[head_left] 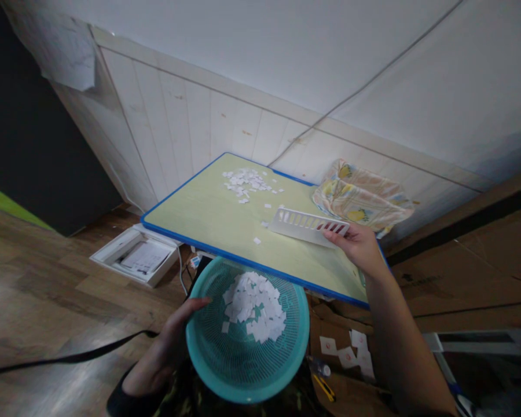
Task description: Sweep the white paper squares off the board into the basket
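My left hand [180,321] grips the left rim of a round turquoise plastic colander [200,347], thumb over the edge. Inside the colander lies a heap of small white paper pieces [260,307]. My right hand [358,246] is closed on the right end of a flat white slotted plastic strip [301,231]. The strip's left end is low over the pale yellow tabletop, beside a few loose pieces; I cannot tell whether it touches. Further back on the blue-edged table [191,214] is another scattered pile of white paper pieces [245,182].
A cloth-lined basket [360,197] stands at the table's back right, near the wall. Below on the left, an open white box [134,258] rests on the floor. At lower right are white cards [348,356] and a yellow cutter [325,387]. Cardboard [469,272] borders the right side.
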Available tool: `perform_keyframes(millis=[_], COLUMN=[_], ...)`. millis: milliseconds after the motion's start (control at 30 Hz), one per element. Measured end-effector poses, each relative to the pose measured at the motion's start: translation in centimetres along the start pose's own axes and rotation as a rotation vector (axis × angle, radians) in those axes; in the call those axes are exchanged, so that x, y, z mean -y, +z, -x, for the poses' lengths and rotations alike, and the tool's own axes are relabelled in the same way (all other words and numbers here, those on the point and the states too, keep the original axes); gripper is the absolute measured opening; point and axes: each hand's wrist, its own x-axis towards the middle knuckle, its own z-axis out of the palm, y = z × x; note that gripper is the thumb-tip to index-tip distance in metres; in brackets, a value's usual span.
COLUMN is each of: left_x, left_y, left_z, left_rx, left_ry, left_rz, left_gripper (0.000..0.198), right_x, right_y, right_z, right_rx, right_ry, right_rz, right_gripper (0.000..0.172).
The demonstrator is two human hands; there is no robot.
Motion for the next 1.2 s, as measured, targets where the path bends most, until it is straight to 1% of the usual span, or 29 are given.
perform_keyframes(millis=[100,167,367,467,567,767,900,1033,1133,1200], left_x=[-0.3,-0.3,-0.1,-0.1,-0.1,-0.4,-0.2,0.1,0.1,-0.1], left_y=[0.4,0.5,0.6,0.6,0.7,1.0,0.6,-0.1,-0.1,0.1], left_z=[0.1,0.2,0.4,0.3,0.4,0.6,0.3,0.1,0.0,0.1], left_rx=[0.036,0.015,-0.033,-0.032,-0.027,-0.006,0.014,0.017,0.007,0.027], left_ry=[-0.006,0.006,0.042,0.031,0.039,0.021,0.013,0.022,0.019,0.002], left_rz=[-0.011,-0.017,-0.045,-0.038,-0.031,-0.036,-0.009,-0.017,-0.020,-0.010], left_gripper=[0.015,0.014,0.012,0.013,0.012,0.013,0.013,0.015,0.017,0.017], right_x=[0.0,0.0,0.1,0.1,0.0,0.1,0.3,0.1,0.1,0.3], right_y=[-0.1,0.1,-0.2,-0.4,-0.1,0.3,-0.2,-0.7,-0.7,-0.6], right_z=[0.0,-0.2,0.0,0.2,-0.2,-0.7,-0.4,-0.2,-0.2,-0.1], right_rx=[-0.037,-0.049,0.018,-0.001,-0.022,0.034,0.068,0.067,0.044,0.065], right_ry=[-0.020,-0.033,-0.017,-0.020,-0.030,-0.026,-0.019,-0.009,-0.013,-0.014], right_rz=[0.003,0.021,0.041,0.036,0.034,0.054,0.031,0.001,-0.009,-0.005], right_gripper=[0.022,0.023,0.022,0.022,0.024,0.027,0.027,0.025,0.025,0.025])
